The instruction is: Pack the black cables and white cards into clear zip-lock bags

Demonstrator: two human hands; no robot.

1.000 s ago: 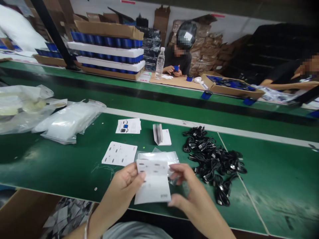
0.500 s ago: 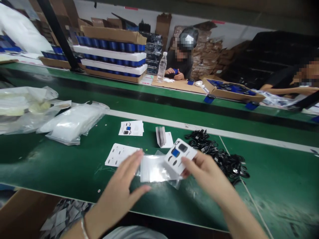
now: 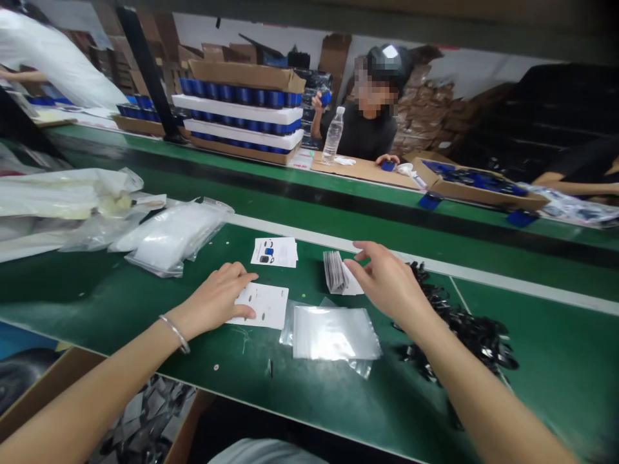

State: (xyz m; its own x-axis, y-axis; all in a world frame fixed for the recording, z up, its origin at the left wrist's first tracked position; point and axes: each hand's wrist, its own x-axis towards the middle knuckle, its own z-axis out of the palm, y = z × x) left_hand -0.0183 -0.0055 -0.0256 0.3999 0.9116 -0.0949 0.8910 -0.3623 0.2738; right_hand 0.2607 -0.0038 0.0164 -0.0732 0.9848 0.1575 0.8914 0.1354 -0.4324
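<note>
My left hand [image 3: 220, 298] lies over the left end of a white printed card [image 3: 271, 306], thumb and fingers apart and resting on it. My right hand [image 3: 389, 277] is at the right side of a standing bundle of folded leaflets [image 3: 333, 272], its thumb and forefinger apart with nothing between them. A flat white leaflet lies under the bundle, partly covered. Between my hands, nearer to me, is a pile of clear plastic bags [image 3: 333, 335]. Further back lie printed cards [image 3: 274, 252] with a blue device pictured on them.
Coiled black cables [image 3: 464, 335] are heaped at the right, partly behind my right forearm. Filled plastic bags [image 3: 174, 235] lie at the left. Below the table edge stands a carton [image 3: 186, 419] of small packets. Across the bench, a person [image 3: 372, 122] handles blue items behind a bottle [image 3: 333, 135].
The card is gone from my right hand, which has moved up to the leaflet bundle. My left hand has moved left from the plastic bags onto the printed card.
</note>
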